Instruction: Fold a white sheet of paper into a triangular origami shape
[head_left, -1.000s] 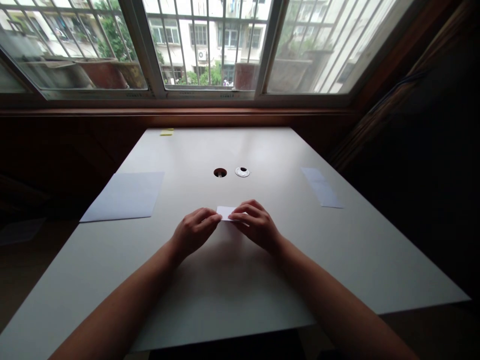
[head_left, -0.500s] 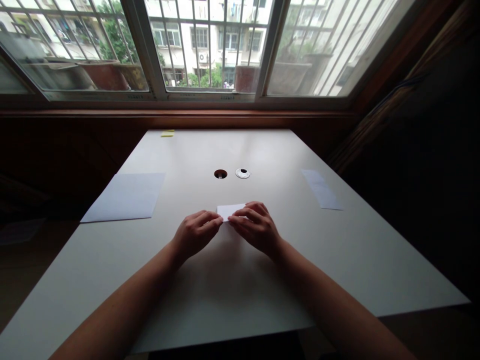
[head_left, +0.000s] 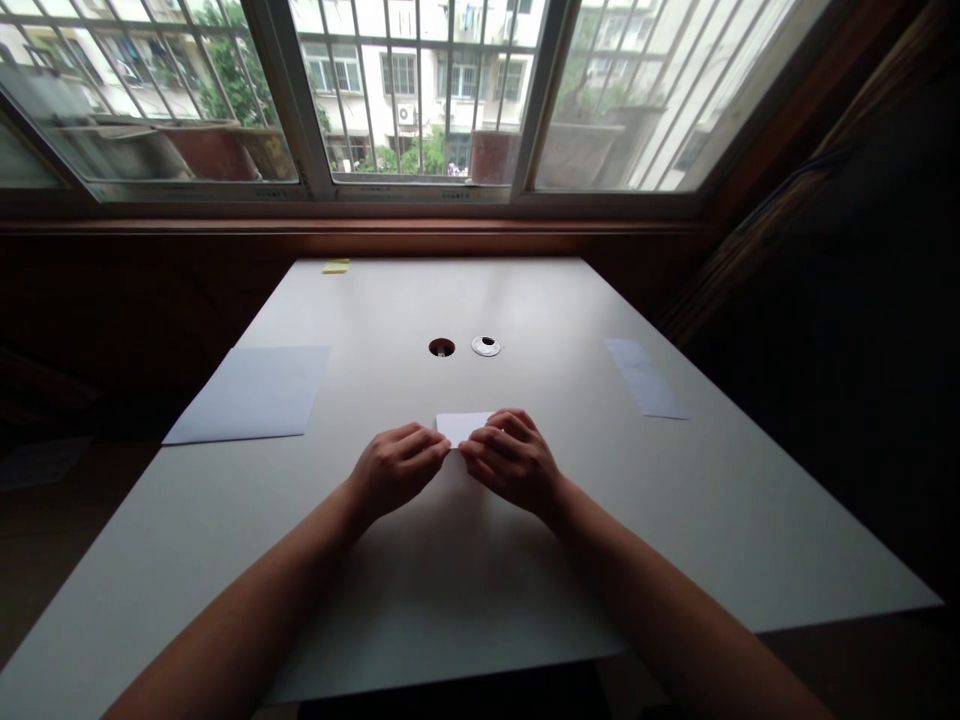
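Observation:
A small white piece of paper (head_left: 460,427) is held between my two hands, a little above or on the middle of the table; I cannot tell which. My left hand (head_left: 399,468) pinches its near left corner with thumb and fingertips. On the near edge, close to the left fingertips, my right hand (head_left: 517,462) has its fingers closed on the paper. The right fingers cover the paper's right side. Whether the paper is folded is too small to make out.
The white table (head_left: 450,600) has a round cable hole (head_left: 442,348) with its loose ring cover (head_left: 486,346) beside it. A large white sheet (head_left: 251,395) lies left, a paper strip (head_left: 646,380) right, and yellow sticky notes (head_left: 336,267) at the far left. Behind stands a barred window (head_left: 420,100).
Both hands and the paper have shifted very slightly toward me, fingertips still pinching the near edge. Everything else on the table stays in place.

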